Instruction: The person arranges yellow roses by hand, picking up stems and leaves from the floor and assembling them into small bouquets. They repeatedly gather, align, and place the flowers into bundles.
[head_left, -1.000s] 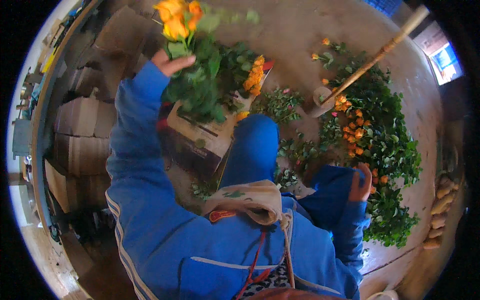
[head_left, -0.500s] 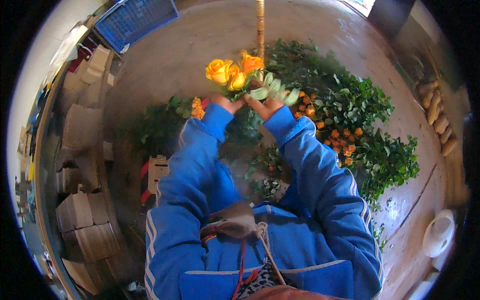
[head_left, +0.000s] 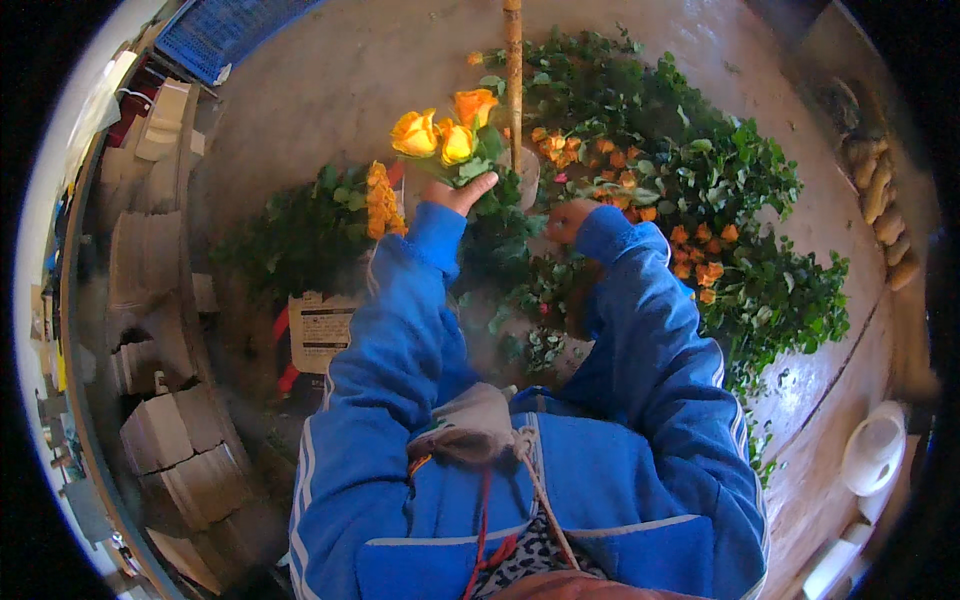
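Note:
My left hand (head_left: 458, 194) is closed round the stems of a few orange-yellow roses (head_left: 458, 143), their blooms upright above my fist. Lower and to the right, my right hand (head_left: 570, 220) has its fingers curled in beside the green leaves (head_left: 498, 240); what is in them, if anything, is hidden. A large heap of leafy rose stems (head_left: 690, 130) lies right of my hands, with small orange blooms (head_left: 708, 272) among the leaves. To the left, a bunch of orange roses (head_left: 382, 203) lies with its foliage (head_left: 300, 225) pointing left.
An upright wooden pole (head_left: 514, 90) stands just beyond my hands. Folded cardboard (head_left: 145, 260) fills a shelf on the left. At the far left is a blue crate (head_left: 225, 38). A labelled box (head_left: 322, 333) lies near my left arm, and a white roll-shaped object (head_left: 873, 448) sits at right.
My hands have separated: the right has dropped away from the roses toward the leaves, while the left still holds them. The blurred leaves by my right hand no longer show there.

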